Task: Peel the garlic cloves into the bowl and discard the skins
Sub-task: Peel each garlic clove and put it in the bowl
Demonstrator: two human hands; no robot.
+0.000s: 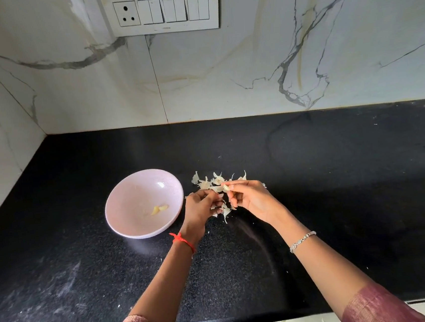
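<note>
The right hand [252, 198] pinches a garlic clove [226, 186] above the skins [207, 183] at mid-counter. The left hand [200, 208] curls beside it, and I cannot tell whether it grips anything. The bowl [120, 194], just left of the hands, holds two peeled cloves [159, 209]; the counter [338, 173] runs bare rightward.

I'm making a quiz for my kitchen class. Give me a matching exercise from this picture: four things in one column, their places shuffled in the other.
1 peeled cloves
2 loose skins
3 held clove
4 red thread

A on the countertop
B pinched in the right hand
C round the left wrist
D in the bowl

Pairs: 1-D, 2-A, 3-B, 4-C
</note>
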